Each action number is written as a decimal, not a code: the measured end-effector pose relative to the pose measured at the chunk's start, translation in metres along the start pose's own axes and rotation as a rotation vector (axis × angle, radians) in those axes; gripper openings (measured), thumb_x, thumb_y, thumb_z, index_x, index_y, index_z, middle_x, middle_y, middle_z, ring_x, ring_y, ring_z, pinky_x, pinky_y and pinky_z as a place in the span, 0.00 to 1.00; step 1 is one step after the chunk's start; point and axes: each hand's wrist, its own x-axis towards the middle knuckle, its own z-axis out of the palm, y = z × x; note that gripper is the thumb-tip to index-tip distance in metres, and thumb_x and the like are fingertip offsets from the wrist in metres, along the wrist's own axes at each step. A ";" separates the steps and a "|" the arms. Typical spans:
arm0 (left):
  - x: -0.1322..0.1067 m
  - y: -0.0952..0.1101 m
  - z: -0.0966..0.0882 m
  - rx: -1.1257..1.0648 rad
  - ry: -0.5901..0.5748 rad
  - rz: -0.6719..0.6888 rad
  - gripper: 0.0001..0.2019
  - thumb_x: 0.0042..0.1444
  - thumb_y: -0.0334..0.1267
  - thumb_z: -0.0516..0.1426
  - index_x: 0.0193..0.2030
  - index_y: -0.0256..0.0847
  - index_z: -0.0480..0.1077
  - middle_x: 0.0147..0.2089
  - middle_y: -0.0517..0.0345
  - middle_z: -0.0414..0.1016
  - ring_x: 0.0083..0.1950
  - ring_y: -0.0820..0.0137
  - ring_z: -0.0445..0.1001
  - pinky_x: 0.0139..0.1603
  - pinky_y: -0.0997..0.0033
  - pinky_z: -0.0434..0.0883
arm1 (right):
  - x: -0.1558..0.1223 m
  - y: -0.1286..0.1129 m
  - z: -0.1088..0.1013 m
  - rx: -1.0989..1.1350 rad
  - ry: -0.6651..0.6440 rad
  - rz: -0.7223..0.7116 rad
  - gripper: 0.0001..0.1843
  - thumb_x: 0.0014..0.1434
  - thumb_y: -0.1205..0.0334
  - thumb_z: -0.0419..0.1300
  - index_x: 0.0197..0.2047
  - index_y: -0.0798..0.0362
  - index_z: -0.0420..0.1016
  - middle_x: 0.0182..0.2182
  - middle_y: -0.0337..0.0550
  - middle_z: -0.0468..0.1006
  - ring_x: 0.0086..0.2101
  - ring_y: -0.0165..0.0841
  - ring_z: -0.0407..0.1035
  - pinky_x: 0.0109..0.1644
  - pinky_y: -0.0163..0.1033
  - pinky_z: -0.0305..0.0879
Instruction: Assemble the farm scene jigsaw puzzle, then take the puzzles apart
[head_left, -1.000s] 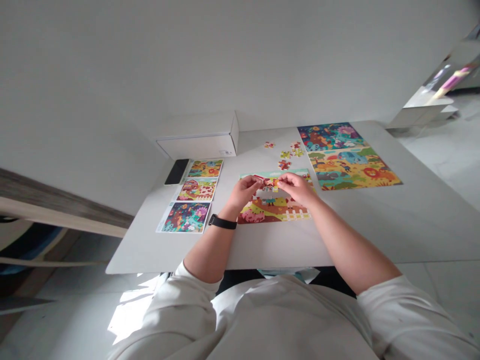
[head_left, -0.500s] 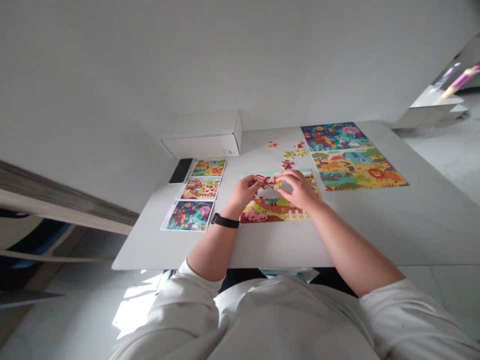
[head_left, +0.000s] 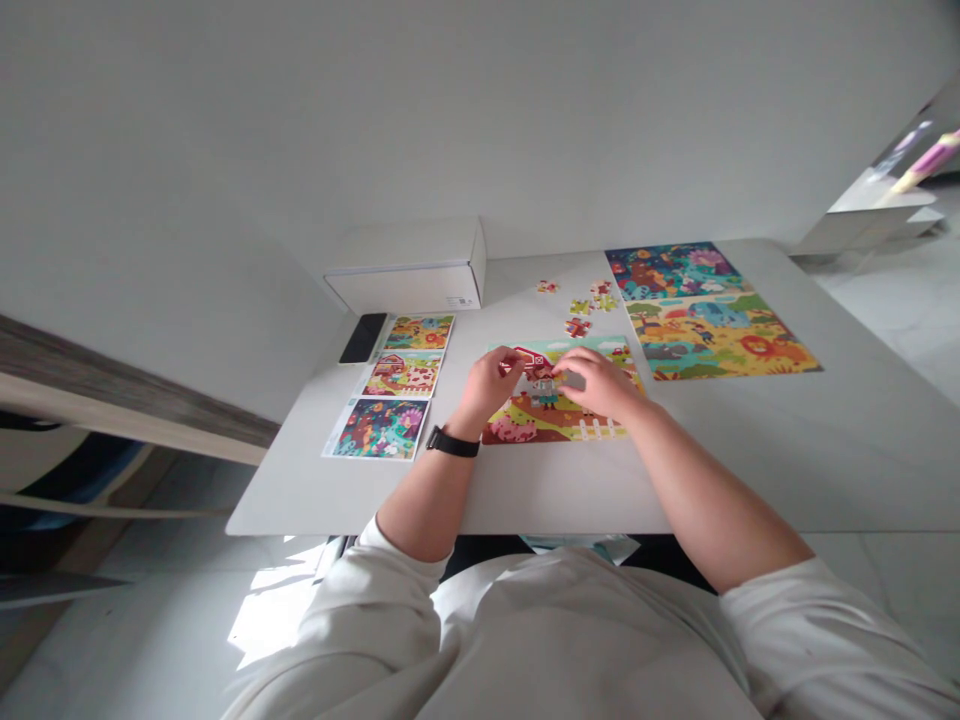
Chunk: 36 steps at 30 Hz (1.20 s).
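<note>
A partly assembled farm jigsaw puzzle [head_left: 559, 425] lies in the middle of the table, with a pale gap in its upper part. My left hand [head_left: 491, 382] pinches a red barn jigsaw piece [head_left: 529, 360] above the puzzle's upper left. My right hand [head_left: 598, 383] rests over the puzzle's right side, its fingertips reaching towards the pieces at the gap. A black watch [head_left: 453, 442] circles my left wrist. Several loose jigsaw pieces [head_left: 577, 327] lie just beyond the puzzle.
A finished animal jigsaw puzzle [head_left: 709, 315] lies at the table's far right. Several picture cards [head_left: 379, 428] stand in a column to the left, beside a black phone [head_left: 362, 338]. A white box [head_left: 409, 283] stands at the table's far edge.
My hands have come slightly apart and lowered towards the puzzle. The barn piece stays at my left fingers. The whole view has shifted a little.
</note>
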 end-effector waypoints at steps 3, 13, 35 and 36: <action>-0.002 -0.002 -0.002 0.119 -0.012 0.095 0.04 0.64 0.34 0.63 0.44 0.41 0.80 0.43 0.53 0.83 0.38 0.68 0.75 0.46 0.68 0.72 | -0.001 0.004 0.004 -0.022 -0.086 0.023 0.13 0.62 0.66 0.69 0.50 0.46 0.84 0.52 0.47 0.82 0.54 0.45 0.77 0.63 0.51 0.72; -0.004 -0.009 0.005 0.186 -0.221 0.329 0.12 0.63 0.36 0.66 0.53 0.45 0.84 0.54 0.49 0.83 0.59 0.58 0.78 0.65 0.56 0.73 | 0.000 0.007 0.009 -0.139 -0.145 0.063 0.12 0.63 0.65 0.69 0.51 0.48 0.86 0.51 0.49 0.85 0.54 0.46 0.77 0.62 0.51 0.72; -0.005 -0.011 0.009 0.310 -0.283 0.276 0.10 0.63 0.38 0.65 0.49 0.46 0.86 0.53 0.47 0.80 0.56 0.56 0.79 0.63 0.53 0.75 | -0.001 0.010 0.012 -0.165 -0.148 0.055 0.12 0.67 0.64 0.65 0.51 0.48 0.88 0.52 0.49 0.84 0.53 0.46 0.77 0.62 0.52 0.72; -0.006 -0.011 0.009 0.312 -0.285 0.277 0.10 0.63 0.38 0.65 0.49 0.45 0.86 0.54 0.47 0.80 0.57 0.55 0.78 0.63 0.53 0.74 | 0.000 0.010 0.011 -0.167 -0.149 0.055 0.12 0.67 0.65 0.65 0.51 0.48 0.88 0.51 0.49 0.84 0.52 0.46 0.77 0.62 0.52 0.72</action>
